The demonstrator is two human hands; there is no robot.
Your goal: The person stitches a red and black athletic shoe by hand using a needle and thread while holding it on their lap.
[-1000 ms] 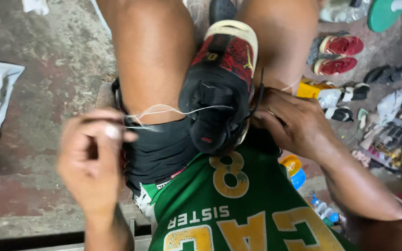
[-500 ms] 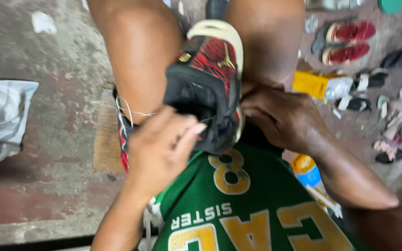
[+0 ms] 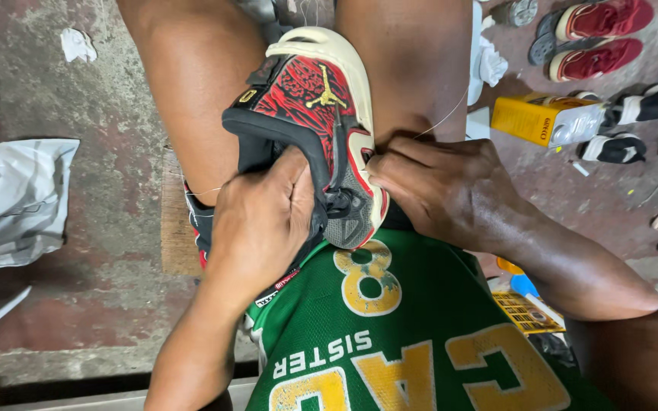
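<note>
Sneaker being stitched while clamped between the knees. Left hand, at 7 o'clock, is closing around the collar; right hand, at 4 o'clock, is pinching thread at the sole edge. The next pull probably demands steady tension.

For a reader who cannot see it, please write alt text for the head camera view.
A person's left hand and right hand grip a black and red sneaker with a cream sole, wedged between bare knees above a green jersey. A thin thread rises from the right hand; a yellow can and sandals lie on the concrete floor.
</note>
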